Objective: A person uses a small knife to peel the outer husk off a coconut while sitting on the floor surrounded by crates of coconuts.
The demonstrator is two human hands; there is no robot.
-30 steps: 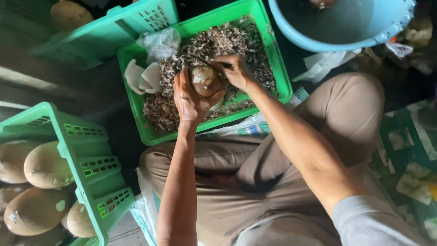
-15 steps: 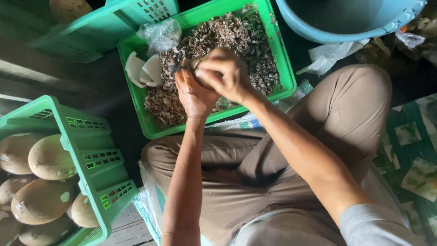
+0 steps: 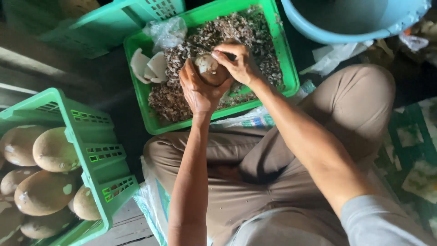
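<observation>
The left hand (image 3: 199, 91) cups a brown coconut (image 3: 210, 70) from below, fingers wrapped tight around it. The right hand (image 3: 236, 61) is closed on a dark tool pressed to the coconut's top. Both hover over a green crate (image 3: 287, 68) of husk scraps (image 3: 255, 36), with white coconut pieces (image 3: 150, 67) just left of the left hand.

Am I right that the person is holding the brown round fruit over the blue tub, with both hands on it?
Not quite. In the head view both the left hand and the right hand are on the brown round fruit, but they hold it over the green crate full of peelings, not over the blue tub, which stands beyond it.
</observation>
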